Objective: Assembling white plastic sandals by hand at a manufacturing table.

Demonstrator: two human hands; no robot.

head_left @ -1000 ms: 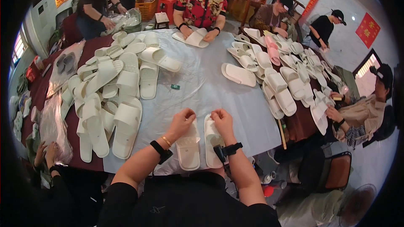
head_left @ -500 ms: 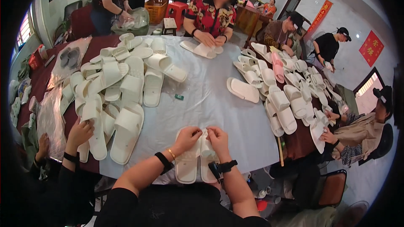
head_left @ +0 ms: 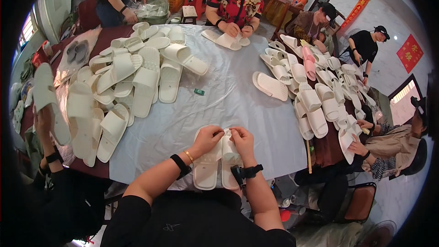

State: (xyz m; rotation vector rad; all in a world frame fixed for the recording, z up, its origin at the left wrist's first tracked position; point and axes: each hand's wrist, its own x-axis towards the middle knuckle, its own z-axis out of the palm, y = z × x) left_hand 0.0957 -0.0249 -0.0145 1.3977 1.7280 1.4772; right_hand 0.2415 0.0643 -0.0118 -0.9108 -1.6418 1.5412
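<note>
A pair of white slippers (head_left: 206,176) lies side by side before me, toes away, heels at the table's near edge. My left hand (head_left: 206,141) is over the left slipper's strap, thumb and fingertips pinched together near the gap between the two. Close beside it, my right hand (head_left: 242,142) is over the right slipper (head_left: 229,158), its fingers also pinched at the inner strap edge. Both hands are closed; whatever is between the fingertips is too small to make out. A band and a bracelet circle my left wrist, and a dark strapped device my right.
White slippers (head_left: 148,82) are heaped at the left, more (head_left: 315,103) at the right with one pink slipper (head_left: 308,64). A small green packet (head_left: 199,92) lies on the plastic sheet (head_left: 219,105). At the left a co-worker's hand (head_left: 43,121) holds slippers up; another person works opposite.
The view has shifted slightly. My hands stay at the slipper straps, fingertips still pinched. At the left, the co-worker has lifted large slippers off the near side of the heap.
</note>
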